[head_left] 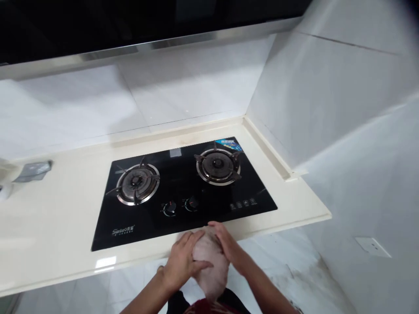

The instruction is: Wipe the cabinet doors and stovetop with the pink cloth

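Note:
Between my two hands is a pale pinkish-grey cloth [211, 261], bunched up at the front edge of the counter. My left hand [185, 257] grips it from the left, its thumb laid across the front. On the other side my right hand [227, 244] is closed round the cloth's upper right part, its fingertips partly hidden. Just beyond the hands lies the black glass gas stove [183, 231], with a left burner [135, 183], a right burner [218, 165] and two control knobs [170, 207] near its front.
The cream countertop [59, 218] runs left and right of the stove. A grey plastic packet [33, 171] lies at the far left. Overhead hangs a black range hood [147, 26]. The tiled wall [327, 96] closes the right side, with a socket [372, 247] low on it.

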Demonstrator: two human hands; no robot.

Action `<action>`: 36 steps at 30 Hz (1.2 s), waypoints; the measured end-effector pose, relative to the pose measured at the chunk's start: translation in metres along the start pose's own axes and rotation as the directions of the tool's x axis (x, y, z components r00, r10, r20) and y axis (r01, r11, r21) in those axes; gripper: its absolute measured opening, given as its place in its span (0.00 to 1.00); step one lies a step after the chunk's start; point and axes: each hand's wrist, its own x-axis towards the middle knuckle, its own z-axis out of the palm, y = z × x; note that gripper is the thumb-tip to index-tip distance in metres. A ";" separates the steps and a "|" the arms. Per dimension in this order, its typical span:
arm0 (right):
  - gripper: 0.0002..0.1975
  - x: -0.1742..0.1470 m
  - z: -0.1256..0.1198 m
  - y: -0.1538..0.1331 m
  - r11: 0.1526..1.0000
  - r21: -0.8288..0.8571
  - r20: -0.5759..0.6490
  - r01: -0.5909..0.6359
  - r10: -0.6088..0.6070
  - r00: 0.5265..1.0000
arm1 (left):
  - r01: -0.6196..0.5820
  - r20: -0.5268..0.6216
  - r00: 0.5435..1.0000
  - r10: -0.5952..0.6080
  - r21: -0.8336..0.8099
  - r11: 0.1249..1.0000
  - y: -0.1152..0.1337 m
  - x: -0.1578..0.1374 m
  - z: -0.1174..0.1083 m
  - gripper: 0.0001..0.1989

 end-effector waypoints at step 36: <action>0.33 -0.048 -0.102 0.025 0.968 -0.221 -0.547 -0.115 -0.026 0.837 | -0.207 0.028 0.974 0.227 0.525 0.825 0.081 0.186 0.097 0.26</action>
